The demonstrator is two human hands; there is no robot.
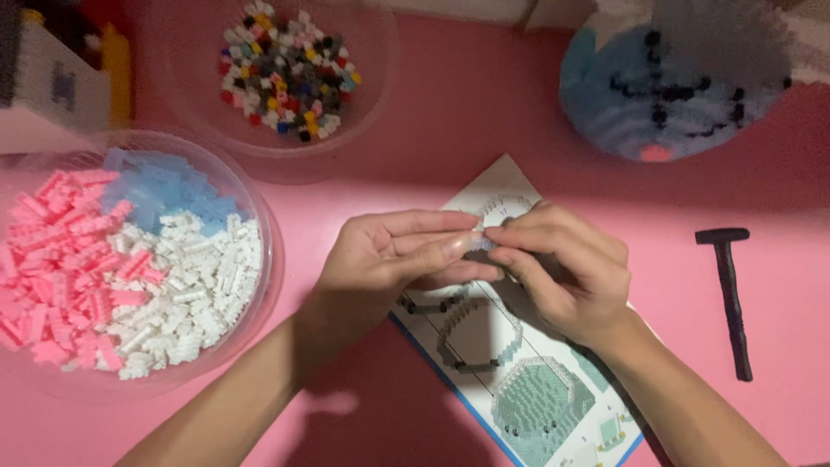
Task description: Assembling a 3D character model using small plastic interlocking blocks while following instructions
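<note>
Meeting fingertip to fingertip over the pink tabletop (415,130), the left hand (389,255) and the right hand (562,268) are pinching together on a tiny pale block piece (481,243), which is sitting between the thumbs and forefingers; it is too small to tell which way its long axis is running. Directly beneath both hands an instruction sheet (519,389) is lying at a slant, its blue edge running down and away toward the right wrist. Open tabletop is spreading beyond the fingertips and out past the right hand, where a black hammer-shaped tool (731,298) is lying well apart, head pointing away. Left of the left hand, a clear bowl (268,251) is holding pink, white and light-blue bricks; farther off, a second clear bowl (380,52) is holding small mixed-colour pieces. A blue plush toy (674,86) is resting beyond the right hand.
</note>
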